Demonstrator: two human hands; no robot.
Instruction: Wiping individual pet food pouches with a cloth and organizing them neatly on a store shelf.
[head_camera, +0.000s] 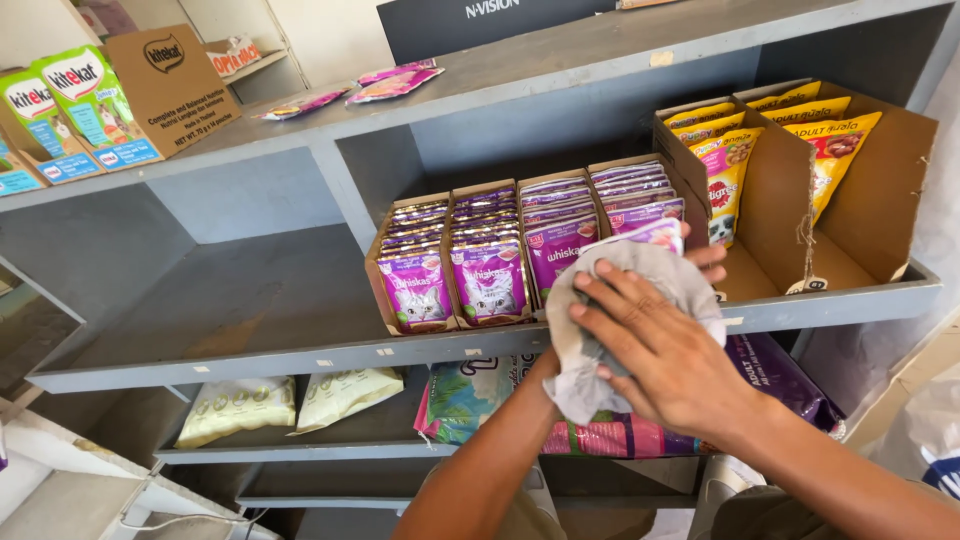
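At far left on the top grey shelf (300, 135) we see green-and-blue boxes (70, 110) beside a brown carton (170, 85), with a few flat pink sachets (395, 82) lying loose further along. The middle shelf is bare on its left half; then come four cardboard trays of purple cat-food pouches (490, 270), standing upright in rows. Below, pale bags (235, 408) lie flat.

Just right of centre our two hands meet in front of the trays. The left hand (560, 370) is mostly hidden under a grey cloth (640, 280); we cannot tell how its fingers lie. The right hand (665, 355) is spread flat, pressing the cloth over a purple pouch (660, 232) whose top peeks out above. The cloth looks soft and limp, the pouch light, slick and bendy, best held by its edges.

At far right, yellow pouches (835, 150) stand in an open carton.
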